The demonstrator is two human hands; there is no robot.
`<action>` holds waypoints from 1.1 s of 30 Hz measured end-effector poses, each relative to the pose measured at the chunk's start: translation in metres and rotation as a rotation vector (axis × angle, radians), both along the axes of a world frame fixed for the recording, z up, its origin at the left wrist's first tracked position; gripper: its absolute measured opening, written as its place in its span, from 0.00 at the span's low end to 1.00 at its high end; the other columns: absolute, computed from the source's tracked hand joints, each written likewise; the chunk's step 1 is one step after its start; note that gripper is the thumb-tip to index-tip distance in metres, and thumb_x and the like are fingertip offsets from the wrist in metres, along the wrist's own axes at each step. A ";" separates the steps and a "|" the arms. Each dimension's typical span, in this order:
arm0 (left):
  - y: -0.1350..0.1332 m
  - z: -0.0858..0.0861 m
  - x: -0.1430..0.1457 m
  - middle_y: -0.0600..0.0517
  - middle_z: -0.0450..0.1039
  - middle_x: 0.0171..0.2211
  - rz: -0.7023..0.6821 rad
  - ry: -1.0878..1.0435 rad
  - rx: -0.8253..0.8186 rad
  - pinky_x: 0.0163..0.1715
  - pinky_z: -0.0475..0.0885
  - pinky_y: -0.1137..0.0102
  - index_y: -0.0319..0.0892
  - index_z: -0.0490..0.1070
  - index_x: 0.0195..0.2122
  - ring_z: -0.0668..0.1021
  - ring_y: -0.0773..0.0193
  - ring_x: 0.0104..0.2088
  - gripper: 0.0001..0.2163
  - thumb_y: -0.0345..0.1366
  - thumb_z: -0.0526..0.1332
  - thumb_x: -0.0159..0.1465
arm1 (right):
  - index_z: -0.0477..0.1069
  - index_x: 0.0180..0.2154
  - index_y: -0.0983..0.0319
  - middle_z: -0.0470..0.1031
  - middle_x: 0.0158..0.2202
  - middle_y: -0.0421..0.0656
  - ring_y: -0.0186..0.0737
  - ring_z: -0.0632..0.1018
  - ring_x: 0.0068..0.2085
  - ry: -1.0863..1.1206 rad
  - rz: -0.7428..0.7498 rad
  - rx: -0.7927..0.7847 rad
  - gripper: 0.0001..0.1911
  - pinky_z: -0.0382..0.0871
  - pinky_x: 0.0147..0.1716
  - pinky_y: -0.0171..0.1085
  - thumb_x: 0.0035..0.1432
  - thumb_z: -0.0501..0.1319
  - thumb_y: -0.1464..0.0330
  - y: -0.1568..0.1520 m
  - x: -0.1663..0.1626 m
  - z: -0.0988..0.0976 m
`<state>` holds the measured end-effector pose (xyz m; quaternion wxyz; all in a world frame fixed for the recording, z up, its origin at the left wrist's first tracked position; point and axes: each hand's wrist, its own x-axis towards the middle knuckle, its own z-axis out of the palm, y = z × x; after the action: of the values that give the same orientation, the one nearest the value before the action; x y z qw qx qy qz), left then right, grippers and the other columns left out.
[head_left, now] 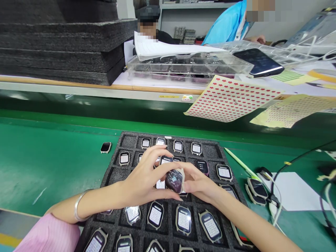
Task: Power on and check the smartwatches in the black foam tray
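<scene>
My right hand [197,179] is closed round a small watch case without a strap [174,181], its dark screen tilted up and faintly lit. My left hand [143,175] reaches in from the other side, fingers spread and thumb stretched out below the watch case. Whether it touches that case I cannot tell. Beneath both hands lies a black foam tray [170,229] whose square pockets hold several watch cases, most with lit white screens, such as the watch [183,218] in front. Another watch [166,160] shows close behind my fingers, partly covered.
On the green bench, one watch [106,147] lies left of the tray. To its right are a light-green pen [240,161], stacked watches [257,189], white paper [296,192] and cables. Foam trays [65,49], clear plastic trays and a phone [258,62] occupy the shelf; people sit beyond.
</scene>
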<state>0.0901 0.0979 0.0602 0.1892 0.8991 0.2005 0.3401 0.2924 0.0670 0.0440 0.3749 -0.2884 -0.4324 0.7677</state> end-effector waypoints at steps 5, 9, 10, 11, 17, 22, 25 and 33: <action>0.001 0.004 -0.002 0.40 0.63 0.53 -0.016 0.056 0.032 0.60 0.59 0.48 0.41 0.63 0.55 0.59 0.47 0.61 0.25 0.45 0.66 0.60 | 0.77 0.44 0.60 0.76 0.38 0.42 0.42 0.75 0.41 0.005 -0.013 0.015 0.23 0.66 0.41 0.37 0.45 0.74 0.60 -0.001 -0.002 0.002; 0.003 0.006 -0.003 0.41 0.68 0.48 -0.013 0.051 0.139 0.55 0.65 0.53 0.38 0.63 0.53 0.67 0.49 0.57 0.20 0.41 0.64 0.63 | 0.77 0.45 0.59 0.76 0.39 0.42 0.42 0.74 0.41 -0.035 -0.048 0.035 0.23 0.67 0.41 0.38 0.47 0.73 0.60 -0.003 -0.004 0.002; 0.003 0.006 -0.004 0.42 0.70 0.45 0.005 0.047 0.179 0.52 0.67 0.54 0.37 0.63 0.52 0.71 0.50 0.52 0.19 0.40 0.63 0.63 | 0.76 0.46 0.59 0.76 0.40 0.43 0.43 0.74 0.42 -0.049 -0.062 0.051 0.23 0.67 0.43 0.39 0.48 0.73 0.59 -0.003 -0.005 0.003; 0.004 0.006 -0.004 0.43 0.71 0.43 0.030 0.043 0.215 0.48 0.69 0.55 0.37 0.64 0.51 0.73 0.52 0.48 0.18 0.40 0.62 0.64 | 0.76 0.46 0.59 0.76 0.42 0.44 0.44 0.74 0.44 -0.069 -0.087 0.074 0.23 0.67 0.45 0.41 0.49 0.72 0.59 -0.003 -0.006 0.003; 0.005 0.000 -0.007 0.41 0.67 0.47 0.074 0.050 0.103 0.44 0.74 0.60 0.39 0.56 0.60 0.73 0.55 0.46 0.23 0.36 0.60 0.65 | 0.77 0.46 0.58 0.71 0.42 0.44 0.42 0.75 0.40 -0.242 -0.289 0.204 0.18 0.71 0.41 0.40 0.53 0.70 0.61 -0.003 -0.007 0.003; 0.005 -0.008 -0.004 0.41 0.65 0.47 0.053 0.078 0.047 0.42 0.75 0.59 0.41 0.50 0.63 0.73 0.54 0.44 0.26 0.34 0.58 0.66 | 0.76 0.47 0.57 0.66 0.40 0.44 0.37 0.73 0.32 -0.420 -0.317 0.295 0.18 0.73 0.36 0.40 0.55 0.67 0.59 -0.005 -0.006 -0.001; 0.005 -0.011 -0.002 0.40 0.64 0.47 0.043 0.072 0.061 0.42 0.75 0.59 0.39 0.50 0.63 0.72 0.54 0.45 0.26 0.33 0.58 0.66 | 0.76 0.45 0.58 0.65 0.37 0.43 0.40 0.74 0.34 -0.508 -0.362 0.344 0.16 0.73 0.38 0.42 0.56 0.66 0.60 -0.007 -0.005 -0.003; 0.002 -0.011 0.004 0.39 0.64 0.47 0.039 0.077 0.059 0.39 0.76 0.60 0.38 0.49 0.63 0.73 0.54 0.44 0.27 0.33 0.57 0.66 | 0.77 0.40 0.59 0.62 0.36 0.42 0.37 0.72 0.29 -0.573 -0.432 0.394 0.12 0.71 0.28 0.36 0.56 0.65 0.59 -0.007 -0.010 -0.002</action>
<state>0.0941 0.0996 0.0489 0.1481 0.9126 0.2150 0.3146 0.2828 0.0596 0.0421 0.4400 -0.4972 -0.5877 0.4623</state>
